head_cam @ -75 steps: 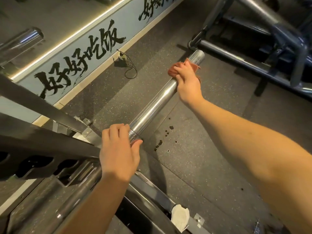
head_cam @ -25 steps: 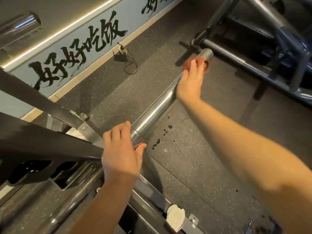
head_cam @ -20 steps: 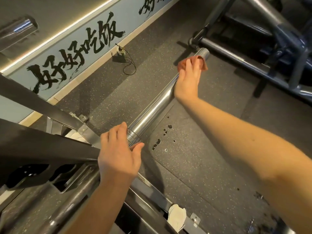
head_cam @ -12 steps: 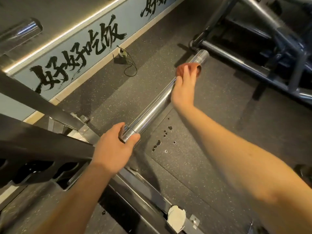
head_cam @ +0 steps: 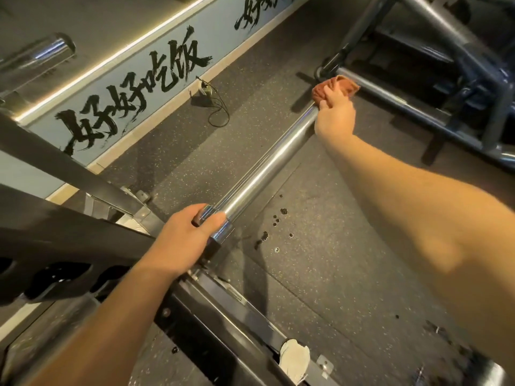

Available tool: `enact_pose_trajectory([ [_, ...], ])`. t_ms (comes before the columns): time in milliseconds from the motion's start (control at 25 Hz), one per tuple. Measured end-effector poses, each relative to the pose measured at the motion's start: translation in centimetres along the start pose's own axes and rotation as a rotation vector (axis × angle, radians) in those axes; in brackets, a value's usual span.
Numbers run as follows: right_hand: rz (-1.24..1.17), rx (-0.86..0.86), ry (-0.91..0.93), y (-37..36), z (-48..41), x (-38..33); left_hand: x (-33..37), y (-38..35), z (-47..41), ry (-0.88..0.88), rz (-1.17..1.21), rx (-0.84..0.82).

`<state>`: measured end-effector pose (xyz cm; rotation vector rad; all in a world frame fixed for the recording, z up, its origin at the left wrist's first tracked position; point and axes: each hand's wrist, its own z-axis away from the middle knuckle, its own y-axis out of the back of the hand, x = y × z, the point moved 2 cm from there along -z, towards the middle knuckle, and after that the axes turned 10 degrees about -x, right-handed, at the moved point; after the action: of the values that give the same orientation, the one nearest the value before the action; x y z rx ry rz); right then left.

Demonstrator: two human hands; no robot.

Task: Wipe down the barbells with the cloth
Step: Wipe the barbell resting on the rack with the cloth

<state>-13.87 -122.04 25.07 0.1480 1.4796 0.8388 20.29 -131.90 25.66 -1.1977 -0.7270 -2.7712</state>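
The left hand is clenched round the stepped collar of the polished chrome barbell sleeve, thumb over the top. This is most likely to stop the bar rolling or sliding in the dark steel rack, which runs off to the left of that grip, while the far end is rubbed. From this grip the sleeve runs away to the upper right, clear of the ground. There the right hand grasps a crumpled rust-orange cloth, bunched over the sleeve's far tip with the fingers curled into the fabric (the end face is hidden beneath it). Wrapping the cloth round the tip should clean the whole circumference in one pass. Under both grips lies a dark speckled rubber floor, with a cluster of dark spots just right of the left grip. Left of the cloth grip a black cable trails beside the skirting. Behind it is a pale blue wall band with black brush lettering. Just beyond the cloth grip stands a blue-grey tubular machine frame, and far up and left of the collar grip a second chrome sleeve juts out.
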Motion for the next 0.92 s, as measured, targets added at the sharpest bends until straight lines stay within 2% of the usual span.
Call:
enact_pose_trajectory([
  [80, 0.005, -0.024, 0.094, -2.5, 5.8, -0.6, -0.1, 0.2, 0.2, -0.004, -0.009, -0.011],
  [160, 0.065, -0.167, 0.297, -5.6, 13.1, -0.1, 0.0, 0.2, 0.3, 0.005, -0.011, -0.032],
  [240, 0.124, -0.287, 0.457, -6.0, 15.8, 0.3, 0.3, -0.2, 0.4, 0.000, 0.014, -0.021],
  [320, 0.162, -0.291, 0.428, -4.4, 12.2, 0.5, 0.3, -0.7, 1.0, -0.025, -0.042, 0.115],
  [400, 0.149, -0.218, 0.334, -2.3, 7.1, 0.2, 0.4, -1.3, 1.8, -0.121, -0.221, 0.365],
  [480, 0.095, -0.139, 0.255, -1.2, 4.4, 0.5, 0.6, -2.2, 2.6, -0.184, -0.379, 0.468],
  [560, 0.078, -0.104, 0.222, -2.3, 6.0, 0.2, 0.4, -2.9, 2.7, -0.193, -0.472, 0.508],
  [640, 0.082, -0.145, 0.265, -4.6, 11.2, 0.0, 0.3, -3.6, 2.8, -0.216, -0.518, 0.548],
  [760, 0.121, -0.325, 0.501, -7.4, 19.4, 0.5, 0.4, -4.0, 3.2, -0.233, -0.547, 0.580],
  [840, 0.146, -0.430, 0.592, -7.2, 19.3, 1.0, 0.6, -4.1, 3.2, -0.196, -0.589, 0.557],
  [920, 0.159, -0.435, 0.604, -6.1, 16.8, 1.1, 0.7, -4.5, 3.1, -0.137, -0.678, 0.493],
])
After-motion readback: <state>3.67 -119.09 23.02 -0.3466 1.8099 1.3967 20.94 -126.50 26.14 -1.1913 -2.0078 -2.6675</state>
